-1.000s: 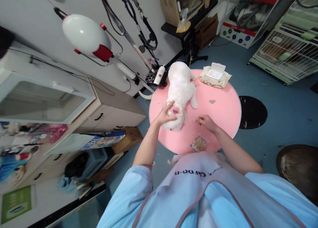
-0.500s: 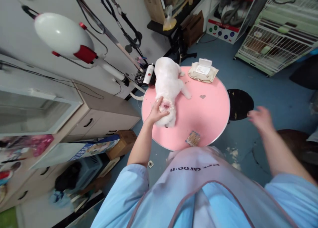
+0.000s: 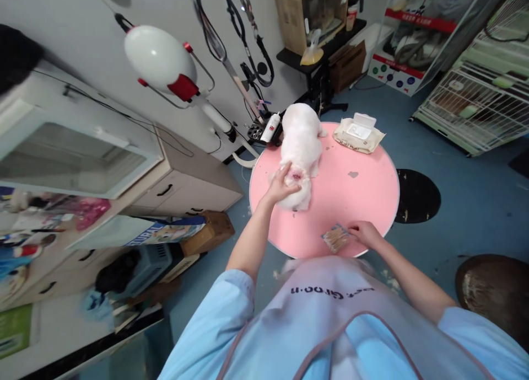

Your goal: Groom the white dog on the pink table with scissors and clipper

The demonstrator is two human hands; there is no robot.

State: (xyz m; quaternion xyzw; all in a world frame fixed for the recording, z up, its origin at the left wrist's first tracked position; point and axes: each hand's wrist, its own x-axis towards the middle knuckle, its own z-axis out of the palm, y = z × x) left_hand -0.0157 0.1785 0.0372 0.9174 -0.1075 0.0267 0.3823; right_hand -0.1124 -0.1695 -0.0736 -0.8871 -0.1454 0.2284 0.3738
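Observation:
A white, short-clipped dog (image 3: pixel 301 134) lies on the round pink table (image 3: pixel 363 195), its head toward me. My left hand (image 3: pixel 282 187) is closed on the dog's head at the ear, thumb and fingers around a pink patch of bare skin with dark red in its middle. Close to the table's near edge lies a small pack of cotton swabs (image 3: pixel 335 237) with a blue-patterned wrapper. At the pack's right edge my right hand (image 3: pixel 367 234) has its fingertips pinched together on it.
An open-lidded pack of wipes (image 3: pixel 359 133) sits at the table's far right. A white bottle (image 3: pixel 270 127) stands in a holder at the far left. A white-and-red lamp-like device (image 3: pixel 161 60) hangs on an arm to the left. A wire cage (image 3: pixel 475 101) is at the right.
My right hand has come in from out past the table's right side to the cotton swabs. My left hand stays on the dog's head. The view has shifted left.

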